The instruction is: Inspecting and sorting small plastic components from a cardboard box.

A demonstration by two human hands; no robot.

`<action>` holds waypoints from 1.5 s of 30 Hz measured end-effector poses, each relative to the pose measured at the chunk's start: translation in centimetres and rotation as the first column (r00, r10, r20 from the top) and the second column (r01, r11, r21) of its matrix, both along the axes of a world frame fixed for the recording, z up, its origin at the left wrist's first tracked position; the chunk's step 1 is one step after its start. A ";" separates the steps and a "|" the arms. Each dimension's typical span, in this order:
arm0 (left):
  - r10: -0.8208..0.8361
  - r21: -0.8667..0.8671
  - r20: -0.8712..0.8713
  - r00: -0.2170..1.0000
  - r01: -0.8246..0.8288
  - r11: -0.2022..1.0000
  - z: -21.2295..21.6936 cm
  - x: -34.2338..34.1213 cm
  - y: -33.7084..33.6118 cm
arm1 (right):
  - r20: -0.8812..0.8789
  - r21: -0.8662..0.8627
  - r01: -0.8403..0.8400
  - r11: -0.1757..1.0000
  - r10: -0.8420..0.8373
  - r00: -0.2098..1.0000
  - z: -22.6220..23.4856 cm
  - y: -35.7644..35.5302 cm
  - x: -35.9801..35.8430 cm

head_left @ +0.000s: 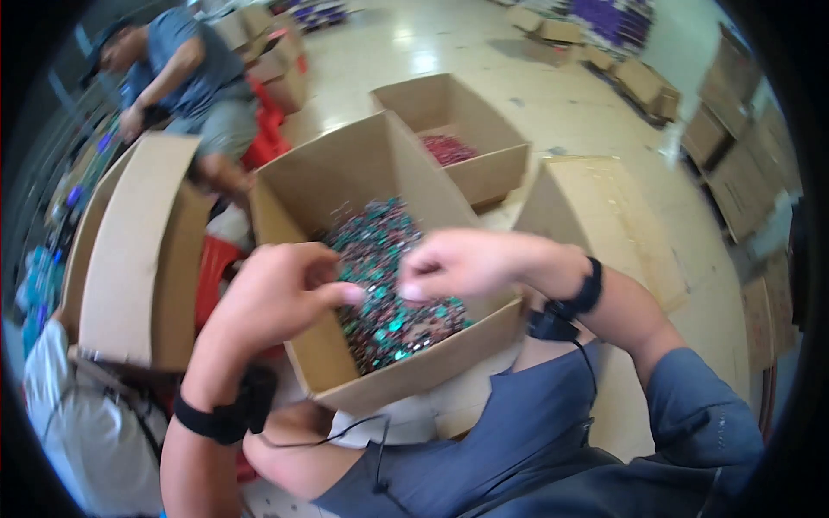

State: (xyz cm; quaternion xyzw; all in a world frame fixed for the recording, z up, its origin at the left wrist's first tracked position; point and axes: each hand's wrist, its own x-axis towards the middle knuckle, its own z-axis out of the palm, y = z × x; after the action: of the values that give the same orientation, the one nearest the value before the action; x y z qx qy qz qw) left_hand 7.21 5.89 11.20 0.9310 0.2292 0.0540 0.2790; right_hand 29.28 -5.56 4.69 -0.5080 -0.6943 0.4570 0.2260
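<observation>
My left hand (281,289) hovers over the near left part of an open cardboard box (401,384), fingers curled in and the thumb reaching toward the right. Facing it from the other side is my right hand (471,263), its fingers bent closed with the thumb low. Both hands are slightly smeared by motion, and anything small in them is not visible. Below them, the box holds a heap of small shiny pieces (393,332) in green, dark red and silver. The hands stay apart from each other, above the heap.
A second open carton (484,177) with small red pieces stands beyond. Tall cardboard boxes (129,250) are at the left, near a seated co-worker (194,69) on a red seat. At the right lies a cardboard sheet (617,224), with stacked cartons (743,173) along the wall.
</observation>
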 end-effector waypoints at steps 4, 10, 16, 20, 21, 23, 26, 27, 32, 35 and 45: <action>0.173 -0.380 0.154 0.973 -0.103 0.919 -1.3 4.2 -0.8 | -0.021 0.175 0.078 0.981 -0.075 0.997 6.5 8.2 3.2; 0.014 -0.821 0.362 0.932 0.312 0.478 -2.9 10.5 -9.0 | -0.230 0.221 0.045 0.974 0.007 0.973 10.7 9.1 8.9; -0.228 -0.789 0.553 0.801 0.591 0.165 -3.6 12.6 -14.5 | -0.254 0.369 0.012 0.929 0.088 0.963 12.3 6.9 10.8; 0.700 -0.864 0.411 0.584 0.494 0.096 -1.6 7.0 -7.0 | -0.259 0.461 -0.016 0.887 0.152 0.954 13.4 6.4 9.7; 0.614 -0.863 0.496 0.614 0.423 0.275 -1.1 5.4 -5.6 | -0.246 0.500 -0.033 0.865 0.179 0.952 14.6 6.3 8.8; 0.309 -0.715 0.411 0.858 0.092 0.693 -1.5 0.6 -2.5 | -0.029 0.334 -0.065 0.940 0.079 0.996 13.2 8.5 7.4; 0.057 -0.687 -0.100 0.993 -0.110 0.718 -5.1 -0.2 -2.4 | 0.577 0.041 -0.034 0.999 0.004 0.817 5.3 6.0 5.4; 0.030 -0.371 -0.135 0.990 -0.079 0.925 -6.5 -0.5 -2.0 | 0.548 0.035 -0.060 0.998 0.031 0.836 2.7 4.4 4.3; 0.277 -0.462 -0.022 0.961 -0.255 0.849 -14.7 0.3 1.2 | 0.445 -0.084 -0.071 0.994 0.101 0.890 -7.1 1.1 -0.2; 0.372 -0.425 -0.004 0.928 -0.338 0.839 -18.7 0.5 3.4 | 0.466 -0.122 0.002 0.992 0.056 0.883 -12.6 4.3 -1.4; 0.451 -0.064 -0.067 0.890 -0.454 0.888 -19.1 1.0 8.1 | 0.713 -0.226 -0.172 0.959 0.283 0.642 -33.1 16.0 -2.2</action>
State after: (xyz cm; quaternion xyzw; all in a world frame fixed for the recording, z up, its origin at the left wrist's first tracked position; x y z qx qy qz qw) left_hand 8.18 13.96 -7.86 0.8415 0.4487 0.0849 0.2889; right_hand 27.12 10.48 -28.37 -0.5715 -0.7513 0.2838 -0.1687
